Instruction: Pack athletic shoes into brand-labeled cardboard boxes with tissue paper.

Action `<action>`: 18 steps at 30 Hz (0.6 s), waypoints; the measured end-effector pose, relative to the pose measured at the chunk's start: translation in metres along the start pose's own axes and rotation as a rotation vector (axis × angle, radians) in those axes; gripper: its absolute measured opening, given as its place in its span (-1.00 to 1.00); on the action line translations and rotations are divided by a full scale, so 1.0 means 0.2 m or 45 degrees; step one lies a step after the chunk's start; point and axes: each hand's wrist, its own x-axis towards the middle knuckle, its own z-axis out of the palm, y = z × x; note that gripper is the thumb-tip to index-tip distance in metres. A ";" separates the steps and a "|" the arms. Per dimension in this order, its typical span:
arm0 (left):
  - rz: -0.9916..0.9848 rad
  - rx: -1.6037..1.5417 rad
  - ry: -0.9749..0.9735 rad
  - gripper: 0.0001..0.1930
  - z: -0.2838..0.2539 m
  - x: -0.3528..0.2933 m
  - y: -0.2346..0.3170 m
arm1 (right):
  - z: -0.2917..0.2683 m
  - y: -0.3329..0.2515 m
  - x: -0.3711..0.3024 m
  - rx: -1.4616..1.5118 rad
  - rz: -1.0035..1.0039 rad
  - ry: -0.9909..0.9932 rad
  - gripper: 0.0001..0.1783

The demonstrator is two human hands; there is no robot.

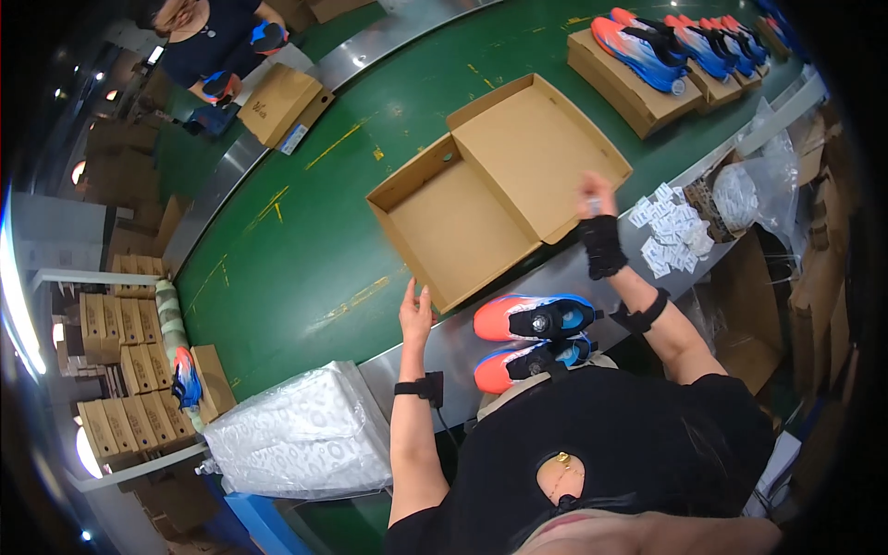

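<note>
An open cardboard shoebox (462, 227) lies on the green belt, bare inside, with its hinged lid (536, 148) folded back to the right. My left hand (415, 313) is at the box's near left corner, fingers stretched out along the wall. Above the lid's near right part is my right hand (597, 194), its fingers closed. A small pale patch shows at that hand, too small to name. A pair of orange, white and blue sneakers (532, 319) with black uppers sits on the metal edge (453, 333), between my body and the box.
White sachets (671, 227) are piled on the right edge beside a plastic bag (740, 194). Sneakers (643, 55) stand on closed boxes (620, 83) at far right. A plastic-wrapped stack (301, 430) lies at near left. Across the belt, a person (213, 46) holds sneakers near a shoebox (282, 106).
</note>
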 end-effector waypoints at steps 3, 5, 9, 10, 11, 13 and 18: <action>0.109 -0.085 0.230 -0.56 -0.11 -0.11 0.04 | 0.30 -0.06 0.01 -0.275 -0.241 -0.503 -0.33; 0.202 -0.085 0.473 -0.64 -0.34 -0.20 -0.02 | 0.41 -0.07 -0.04 -0.682 -0.091 -0.752 -0.35; 0.267 0.327 1.183 -0.72 -0.92 -0.50 -0.30 | 0.52 0.15 -0.29 -1.160 -0.103 -1.590 -0.43; 0.193 0.474 1.320 -0.68 -1.06 -0.62 -0.43 | 0.51 -0.04 -0.33 -1.257 -0.044 -1.860 -0.45; 0.125 0.620 1.438 -0.63 -1.14 -0.71 -0.53 | 0.48 0.02 -0.40 -1.331 -0.260 -1.776 -0.49; -0.250 0.893 1.311 -0.54 -1.16 -0.89 -0.60 | 0.49 0.05 -0.46 -1.293 -0.282 -1.731 -0.51; -0.564 1.013 0.810 -0.28 -1.23 -1.10 -0.62 | 0.47 0.06 -0.52 -1.341 -0.403 -1.641 -0.51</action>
